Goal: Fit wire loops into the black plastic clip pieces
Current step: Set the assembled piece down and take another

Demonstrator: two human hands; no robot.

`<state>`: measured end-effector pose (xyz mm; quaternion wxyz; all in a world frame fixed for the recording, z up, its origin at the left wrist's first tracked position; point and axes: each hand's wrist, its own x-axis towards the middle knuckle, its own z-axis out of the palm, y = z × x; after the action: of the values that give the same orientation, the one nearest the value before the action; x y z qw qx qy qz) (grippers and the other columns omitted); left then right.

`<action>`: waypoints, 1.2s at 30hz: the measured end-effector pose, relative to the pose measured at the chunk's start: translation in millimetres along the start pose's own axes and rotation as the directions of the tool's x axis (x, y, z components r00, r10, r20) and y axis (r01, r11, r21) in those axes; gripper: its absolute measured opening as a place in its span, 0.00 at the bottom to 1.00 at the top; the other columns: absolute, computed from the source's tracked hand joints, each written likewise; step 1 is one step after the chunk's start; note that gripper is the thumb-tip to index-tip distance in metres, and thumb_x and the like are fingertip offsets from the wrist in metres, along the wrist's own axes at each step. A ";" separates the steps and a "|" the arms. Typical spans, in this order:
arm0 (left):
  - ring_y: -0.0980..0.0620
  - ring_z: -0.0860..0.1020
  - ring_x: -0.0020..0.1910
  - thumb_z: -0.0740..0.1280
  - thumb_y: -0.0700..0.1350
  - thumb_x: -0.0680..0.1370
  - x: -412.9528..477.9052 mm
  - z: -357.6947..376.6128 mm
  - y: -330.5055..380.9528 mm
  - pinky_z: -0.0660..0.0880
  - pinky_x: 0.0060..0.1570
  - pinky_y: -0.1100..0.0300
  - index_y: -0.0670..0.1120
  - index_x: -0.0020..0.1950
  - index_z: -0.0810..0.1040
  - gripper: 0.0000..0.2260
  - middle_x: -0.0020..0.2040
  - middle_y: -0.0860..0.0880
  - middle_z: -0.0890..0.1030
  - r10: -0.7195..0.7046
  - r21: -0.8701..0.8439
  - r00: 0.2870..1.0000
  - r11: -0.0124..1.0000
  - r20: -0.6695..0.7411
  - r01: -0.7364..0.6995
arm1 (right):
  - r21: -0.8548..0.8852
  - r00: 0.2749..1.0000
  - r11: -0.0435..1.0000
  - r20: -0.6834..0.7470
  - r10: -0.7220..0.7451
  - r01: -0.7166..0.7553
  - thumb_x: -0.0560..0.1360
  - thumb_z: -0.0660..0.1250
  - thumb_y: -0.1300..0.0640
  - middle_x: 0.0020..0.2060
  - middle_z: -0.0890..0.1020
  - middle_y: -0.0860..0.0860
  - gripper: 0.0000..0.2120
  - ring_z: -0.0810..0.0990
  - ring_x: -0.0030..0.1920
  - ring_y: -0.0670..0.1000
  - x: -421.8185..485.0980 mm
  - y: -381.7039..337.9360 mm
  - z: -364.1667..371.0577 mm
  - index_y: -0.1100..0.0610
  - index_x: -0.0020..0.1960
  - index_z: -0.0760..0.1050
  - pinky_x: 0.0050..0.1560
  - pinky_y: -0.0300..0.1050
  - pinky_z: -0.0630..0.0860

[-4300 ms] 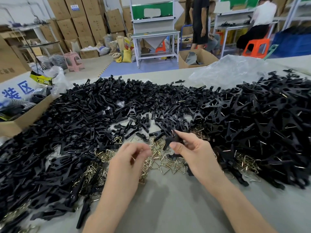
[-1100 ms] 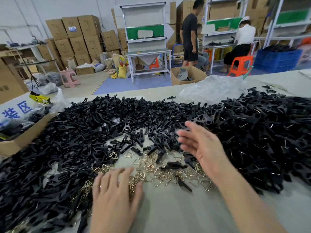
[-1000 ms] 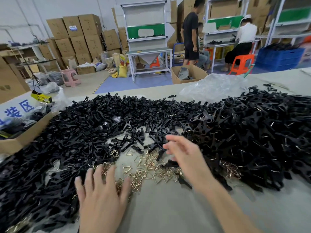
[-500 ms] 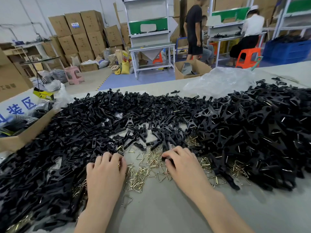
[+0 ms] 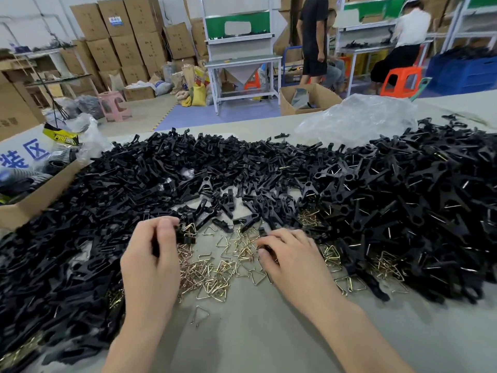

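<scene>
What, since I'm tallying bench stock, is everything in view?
black plastic clip pieces: many, black, heaped left, far, right
triangular brass-coloured wire loops: many, gold, scattered centre front
grey table: one, grey, underneath
crumpled clear plastic bag: one, clear, far right
open cardboard box: one, brown, left of heap
stacked cardboard cartons: many, brown, back left
standing person: one, black clothes, far aisle
seated person: one, white top, far right
left hand: grips a clip piece
right hand: curled on loops, grip unclear

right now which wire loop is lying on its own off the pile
The single wire loop on bare table, nearer the person than the heap of loops and touching none of them.
</scene>
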<state>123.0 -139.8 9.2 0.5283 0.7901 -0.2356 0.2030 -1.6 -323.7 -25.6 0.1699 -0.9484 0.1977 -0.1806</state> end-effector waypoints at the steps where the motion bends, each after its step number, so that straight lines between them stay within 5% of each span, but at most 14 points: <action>1: 0.58 0.69 0.30 0.56 0.56 0.84 -0.2 -1.0 1.2 0.64 0.31 0.66 0.55 0.50 0.79 0.13 0.34 0.60 0.75 -0.041 -0.073 0.999 0.996 -0.004 0.040 | 0.005 1.000 1.000 -0.012 0.002 -0.002 0.83 0.56 0.44 0.61 0.76 0.40 0.14 0.68 0.65 0.47 0.5 0.5 0.1 0.43 0.64 0.75 0.65 0.44 0.62; 4: 0.56 0.66 0.30 0.56 0.55 0.82 -0.3 -1.3 5.2 0.64 0.30 0.62 0.53 0.48 0.82 0.16 0.33 0.55 0.70 -0.191 -0.317 0.981 0.929 0.033 0.192 | 0.016 0.999 1.000 -0.043 0.003 -0.003 0.83 0.59 0.46 0.56 0.78 0.39 0.08 0.70 0.60 0.46 1.5 0.6 -0.8 0.44 0.58 0.75 0.62 0.44 0.64; 7: 0.56 0.71 0.31 0.60 0.53 0.80 2.8 0.6 8.4 0.67 0.37 0.56 0.52 0.43 0.85 0.15 0.36 0.55 0.74 -0.388 -0.529 0.911 0.748 0.141 0.401 | 0.048 0.997 0.999 -0.072 -0.017 0.020 0.82 0.63 0.51 0.53 0.78 0.39 0.05 0.72 0.56 0.46 0.8 -1.4 -1.5 0.45 0.57 0.73 0.62 0.45 0.68; 12: 0.54 0.75 0.33 0.61 0.40 0.82 5.9 3.2 10.2 0.72 0.40 0.57 0.47 0.50 0.83 0.11 0.38 0.51 0.78 -0.467 -0.641 0.808 0.506 0.359 0.577 | 0.227 0.993 0.974 -0.114 0.004 0.022 0.80 0.64 0.59 0.53 0.70 0.38 0.19 0.76 0.53 0.43 3.6 -2.8 -3.7 0.46 0.70 0.69 0.53 0.40 0.74; 14: 0.53 0.77 0.34 0.59 0.35 0.82 4.3 4.9 10.8 0.73 0.43 0.58 0.45 0.52 0.81 0.11 0.39 0.50 0.80 -0.446 -0.619 0.808 0.525 0.384 0.584 | 0.328 0.993 0.944 -0.107 0.056 -0.018 0.82 0.65 0.56 0.50 0.67 0.37 0.21 0.77 0.48 0.42 4.0 -3.6 -6.6 0.43 0.72 0.68 0.48 0.38 0.75; 19: 0.52 0.82 0.44 0.60 0.32 0.82 -3.6 5.9 14.0 0.76 0.46 0.64 0.53 0.52 0.83 0.18 0.47 0.52 0.84 -0.263 -0.456 0.877 0.773 0.402 0.441 | 0.702 0.988 0.708 -0.040 0.151 -0.080 0.81 0.67 0.52 0.50 0.80 0.41 0.07 0.80 0.50 0.39 0.0 -12.6 -15.6 0.40 0.55 0.74 0.48 0.30 0.73; 22: 0.52 0.84 0.50 0.62 0.36 0.83 -8.4 7.5 14.9 0.77 0.51 0.61 0.59 0.58 0.80 0.17 0.54 0.54 0.85 -0.126 -0.389 0.900 0.870 0.416 0.302 | 0.831 0.992 0.549 0.032 0.124 -0.096 0.78 0.72 0.51 0.48 0.84 0.41 0.07 0.83 0.49 0.42 -0.2 -16.1 -22.1 0.42 0.53 0.76 0.52 0.38 0.77; 24: 0.52 0.84 0.50 0.66 0.43 0.81 -10.7 10.0 15.5 0.79 0.50 0.62 0.62 0.63 0.77 0.16 0.53 0.56 0.85 -0.095 -0.408 0.899 0.867 0.428 0.286 | 0.879 0.992 0.463 0.082 0.099 -0.118 0.76 0.74 0.53 0.46 0.85 0.43 0.09 0.84 0.44 0.45 0.0 -18.8 -25.7 0.43 0.53 0.78 0.50 0.46 0.79; 28: 0.50 0.84 0.53 0.72 0.48 0.74 -13.1 12.9 16.2 0.80 0.50 0.63 0.59 0.70 0.72 0.26 0.59 0.51 0.84 -0.094 -0.499 0.874 0.790 0.476 0.357 | 0.928 0.989 0.345 0.120 0.081 -0.141 0.77 0.73 0.57 0.42 0.85 0.46 0.08 0.82 0.37 0.46 0.1 -21.1 -28.1 0.48 0.54 0.83 0.41 0.39 0.78; 36: 0.52 0.85 0.52 0.73 0.53 0.70 -20.4 21.9 27.1 0.79 0.46 0.65 0.60 0.58 0.82 0.16 0.53 0.48 0.87 -0.081 -0.528 0.824 0.732 0.560 0.431 | 0.902 0.984 0.416 0.161 -0.071 -0.117 0.81 0.68 0.60 0.51 0.87 0.44 0.14 0.83 0.44 0.43 -2.1 -24.8 -27.8 0.44 0.60 0.82 0.49 0.35 0.78</action>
<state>92.2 -166.0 9.8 0.7061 0.6147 -0.3028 -0.1785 -7.0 -308.3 8.0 0.6743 -0.7148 0.0664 -0.1731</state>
